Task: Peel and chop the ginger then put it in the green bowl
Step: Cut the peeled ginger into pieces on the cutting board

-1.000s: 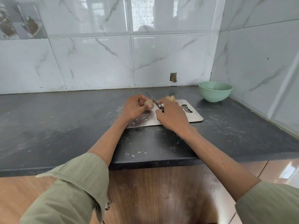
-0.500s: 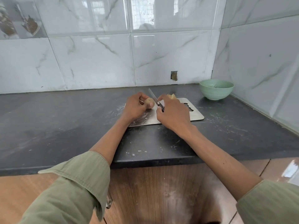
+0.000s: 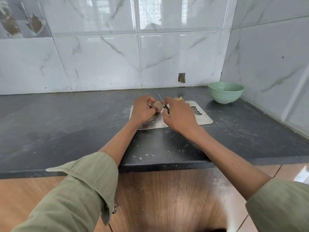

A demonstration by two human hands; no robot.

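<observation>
- A white marble-patterned tiled wall (image 3: 103,64) runs behind and to the right, meeting in a corner at far right. One small chipped hole (image 3: 182,78) shows low in the back tiles.
- A dark stone counter (image 3: 58,124) fills the middle, dusted with pale flecks and smears. Below its front edge is a brown wood-grain cabinet front (image 3: 167,198).
- Two arms reach forward from the bottom, both in rolled olive-green sleeves (image 3: 87,186).
- One flat metal board (image 3: 203,119) lies on the counter, with a wavy cut-out handle hole near its right end. The hands cover much of its left half.
- One green bowl (image 3: 226,92) stands on the counter in the far right corner, well apart from the board. Something pale lies inside; it is too small to make out.
- The left hand (image 3: 142,110) curls around one brown piece of ginger (image 3: 156,106), holding it above the board's left part.
- The right hand (image 3: 179,115) grips one knife (image 3: 160,98). Its thin blade points up and away, lying against the ginger's right side. The handle is mostly hidden in the fist.
- A few pale yellow pieces (image 3: 178,98) sit at the board's far edge, partly hidden behind the right hand; their number cannot be counted.
</observation>
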